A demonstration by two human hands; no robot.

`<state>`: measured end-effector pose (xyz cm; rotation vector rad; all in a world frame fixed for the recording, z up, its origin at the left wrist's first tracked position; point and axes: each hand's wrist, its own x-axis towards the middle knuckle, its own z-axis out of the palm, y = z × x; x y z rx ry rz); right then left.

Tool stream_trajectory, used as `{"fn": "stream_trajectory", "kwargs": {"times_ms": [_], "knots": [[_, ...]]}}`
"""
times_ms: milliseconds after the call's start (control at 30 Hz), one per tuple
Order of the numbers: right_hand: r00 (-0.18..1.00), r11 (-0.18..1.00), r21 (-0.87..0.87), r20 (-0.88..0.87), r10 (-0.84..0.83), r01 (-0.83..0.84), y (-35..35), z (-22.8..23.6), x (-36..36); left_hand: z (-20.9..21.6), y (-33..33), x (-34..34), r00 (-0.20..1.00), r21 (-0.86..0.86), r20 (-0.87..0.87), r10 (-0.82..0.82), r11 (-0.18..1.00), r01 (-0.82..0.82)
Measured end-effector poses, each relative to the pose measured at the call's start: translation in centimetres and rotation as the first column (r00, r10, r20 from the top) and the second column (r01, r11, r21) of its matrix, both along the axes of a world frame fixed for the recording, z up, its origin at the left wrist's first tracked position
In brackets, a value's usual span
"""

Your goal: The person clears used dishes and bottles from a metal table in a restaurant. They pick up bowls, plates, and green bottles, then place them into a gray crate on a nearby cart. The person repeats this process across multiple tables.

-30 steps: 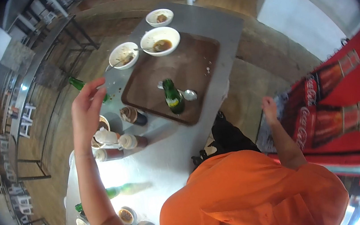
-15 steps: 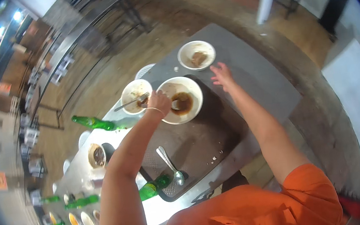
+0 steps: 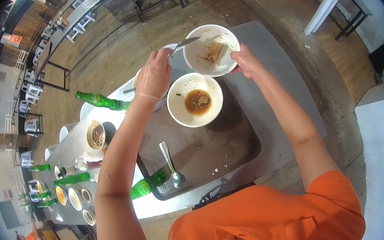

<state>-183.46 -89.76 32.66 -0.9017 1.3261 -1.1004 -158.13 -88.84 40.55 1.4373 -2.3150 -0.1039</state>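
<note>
My right hand [image 3: 245, 61] holds a white bowl [image 3: 212, 49] with brown leftovers, tilted and lifted above the tray. My left hand [image 3: 154, 75] grips a metal spoon [image 3: 186, 43] whose tip reaches the rim of that bowl. Just below sits a second white bowl [image 3: 196, 100] with brown broth, resting on the dark brown tray [image 3: 205, 149]. A third bowl is mostly hidden behind my left hand.
Two spoons [image 3: 170, 160] and a lying green bottle [image 3: 147, 185] rest at the tray's left edge. Another green bottle [image 3: 100, 100] lies on the grey table [image 3: 277, 76]. Cups, small sauce dishes and more green bottles [image 3: 71, 180] crowd the table's left end.
My right hand has picked up the far bowl and tilted it over the tray. My left hand has taken a spoon and brought it to that bowl's rim.
</note>
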Motion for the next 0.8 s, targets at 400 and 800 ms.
{"fn": "stream_trajectory", "kwargs": {"times_ms": [400,800], "knots": [[0.628,0.767,-0.501,-0.759,-0.169,-0.400,3.8,-1.4,9.1,-8.0,5.9,5.4,0.985,0.352,0.174,0.001,0.934,-0.063],[0.802,0.840,-0.539,-0.528,-0.279,-0.063,-4.8,-1.8,9.1,-8.8,-5.0,12.2,0.775,0.171,0.626,0.085,0.955,-0.243]]}}
